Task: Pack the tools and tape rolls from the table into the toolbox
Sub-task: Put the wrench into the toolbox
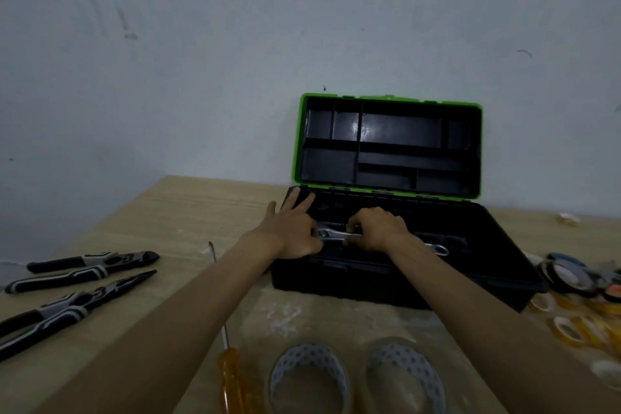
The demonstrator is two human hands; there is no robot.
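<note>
A black toolbox (497,239) with a green-rimmed lid (480,148) stands open on the wooden table. Both my hands are over its inside, on a silver adjustable wrench (336,235). My right hand (376,227) grips the wrench's middle with curled fingers. My left hand (295,228) pinches the wrench's head between thumb and a finger, its other fingers stretched toward the box's back left corner. The wrench's ring end (440,249) shows past my right wrist. On the table lie two black pliers (90,265) (67,309) and an orange-handled screwdriver (230,376).
Two large clear tape rolls (309,376) (406,373) stand at the table's near edge. A heap of several small black and yellow tape rolls (578,292) lies right of the toolbox. One small roll (568,219) sits far right by the wall.
</note>
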